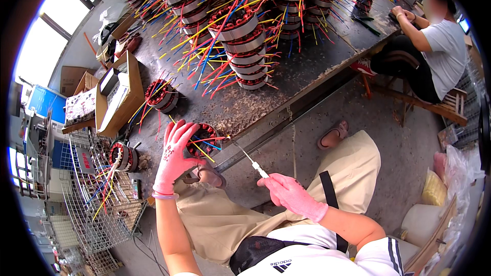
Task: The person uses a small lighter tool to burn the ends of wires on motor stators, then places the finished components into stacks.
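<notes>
Scuffed dark workbench carries stacked wire-wound rings bristling with coloured leads. One separate ring lies at its near edge. Beside it, the gloved left hand has fingers extended, thumb apart; contact is unclear. The gloved right hand's fingers curl round a thin tool's white handle, its tip near the ring.

Left hand, gloved: showing pink, dark print marking its back; wristband below it showing lilac-pink. Right hand, gloved: showing pink; tool in its fingers showing white handle, grey shaft. Wound ring beside left hand: showing red windings, red, yellow and blue leads. Stator stack beyond hands: silver-grey bands alternating with red. Trousers below hands: showing plain beige.
</notes>
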Demonstrator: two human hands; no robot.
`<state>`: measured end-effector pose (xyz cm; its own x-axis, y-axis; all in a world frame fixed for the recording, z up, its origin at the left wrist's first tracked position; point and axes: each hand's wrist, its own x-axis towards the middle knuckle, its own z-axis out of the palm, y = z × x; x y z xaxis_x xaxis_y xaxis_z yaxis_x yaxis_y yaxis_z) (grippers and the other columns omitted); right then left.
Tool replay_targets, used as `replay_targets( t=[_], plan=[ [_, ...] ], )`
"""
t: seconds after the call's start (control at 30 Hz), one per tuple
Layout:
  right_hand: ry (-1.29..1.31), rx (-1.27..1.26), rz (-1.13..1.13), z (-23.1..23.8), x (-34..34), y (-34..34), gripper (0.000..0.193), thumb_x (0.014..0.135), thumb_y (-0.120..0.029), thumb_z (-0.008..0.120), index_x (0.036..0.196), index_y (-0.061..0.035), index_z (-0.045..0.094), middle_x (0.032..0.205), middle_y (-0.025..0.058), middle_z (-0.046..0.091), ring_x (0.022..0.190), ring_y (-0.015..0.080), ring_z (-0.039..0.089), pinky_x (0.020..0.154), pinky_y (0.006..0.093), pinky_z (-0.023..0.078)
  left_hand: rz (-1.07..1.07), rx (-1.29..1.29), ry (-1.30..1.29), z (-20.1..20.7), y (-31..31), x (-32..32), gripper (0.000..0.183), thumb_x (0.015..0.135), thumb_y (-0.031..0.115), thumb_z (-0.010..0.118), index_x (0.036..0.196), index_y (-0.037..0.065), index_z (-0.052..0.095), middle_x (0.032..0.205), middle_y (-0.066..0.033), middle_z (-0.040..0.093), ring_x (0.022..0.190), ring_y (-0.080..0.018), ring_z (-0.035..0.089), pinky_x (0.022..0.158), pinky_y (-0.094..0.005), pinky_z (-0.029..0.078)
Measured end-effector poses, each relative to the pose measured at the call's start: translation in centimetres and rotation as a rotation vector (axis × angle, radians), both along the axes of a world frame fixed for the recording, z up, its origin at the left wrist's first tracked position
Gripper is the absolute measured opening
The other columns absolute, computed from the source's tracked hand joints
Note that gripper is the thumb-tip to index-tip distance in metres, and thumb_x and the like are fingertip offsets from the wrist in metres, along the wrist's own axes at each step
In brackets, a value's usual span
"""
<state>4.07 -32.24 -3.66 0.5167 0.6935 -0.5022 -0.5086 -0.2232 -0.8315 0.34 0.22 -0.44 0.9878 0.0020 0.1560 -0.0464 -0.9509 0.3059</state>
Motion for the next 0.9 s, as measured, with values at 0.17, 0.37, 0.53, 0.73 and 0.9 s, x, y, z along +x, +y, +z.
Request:
replay_targets(
  t=[0.17, 0.37, 0.53, 0.73, 0.9],
  plan=[
    [-0.041, -0.017, 0.032, 0.85, 0.31, 0.07, 0.034, 0.104, -0.031, 0.046, 0.111, -0.0028, 0.063, 0.058, -0.0021, 0.046, 0.051, 0.0052, 0.040, 0.049, 0.0249, 0.034, 0.003, 0.002, -0.003, -0.09, 0.14, -0.17, 0.098, 0.049, 0.026, 0.088, 0.139, 0.011, 0.052, 0.140, -0.0103, 0.052, 0.139, -0.0338, 0.038, 0.120, -0.0522, 0.021],
    [-0.028, -0.037, 0.022, 1.13, 0.36, -0.01, 0.033, 0.104, -0.030, 0.046, 0.111, -0.0033, 0.064, 0.058, -0.0022, 0.046, 0.052, 0.0051, 0.040, 0.049, 0.0243, 0.033, -0.005, 0.010, -0.007, -0.15, 0.26, -0.12, 0.097, 0.050, 0.027, 0.087, 0.139, 0.011, 0.052, 0.140, -0.0102, 0.052, 0.139, -0.0338, 0.039, 0.120, -0.0523, 0.022],
    [0.021, -0.014, 0.008, 0.92, 0.17, 0.02, 0.032, 0.104, -0.030, 0.046, 0.110, -0.0034, 0.064, 0.059, -0.0027, 0.046, 0.052, 0.0049, 0.041, 0.049, 0.0240, 0.033, 0.001, 0.007, -0.011, -0.08, 0.13, -0.03, 0.097, 0.050, 0.027, 0.087, 0.139, 0.011, 0.053, 0.140, -0.0102, 0.053, 0.139, -0.0337, 0.039, 0.120, -0.0523, 0.022],
    [-0.006, -0.014, 0.008, 0.86, 0.20, 0.05, 0.032, 0.104, -0.029, 0.047, 0.109, -0.0029, 0.064, 0.058, -0.0021, 0.046, 0.052, 0.0052, 0.041, 0.049, 0.0244, 0.034, 0.002, 0.001, -0.011, 0.06, -0.06, -0.02, 0.097, 0.050, 0.027, 0.087, 0.139, 0.011, 0.053, 0.140, -0.0104, 0.053, 0.139, -0.0336, 0.039, 0.120, -0.0523, 0.022],
    [-0.026, -0.009, 0.016, 0.80, 0.19, 0.03, 0.033, 0.103, -0.030, 0.047, 0.109, -0.0025, 0.064, 0.058, -0.0015, 0.046, 0.052, 0.0057, 0.041, 0.050, 0.0249, 0.034, -0.008, 0.009, -0.014, -0.11, 0.18, -0.07, 0.098, 0.050, 0.027, 0.088, 0.139, 0.010, 0.052, 0.140, -0.0103, 0.053, 0.139, -0.0339, 0.039, 0.120, -0.0524, 0.022]
  ],
)
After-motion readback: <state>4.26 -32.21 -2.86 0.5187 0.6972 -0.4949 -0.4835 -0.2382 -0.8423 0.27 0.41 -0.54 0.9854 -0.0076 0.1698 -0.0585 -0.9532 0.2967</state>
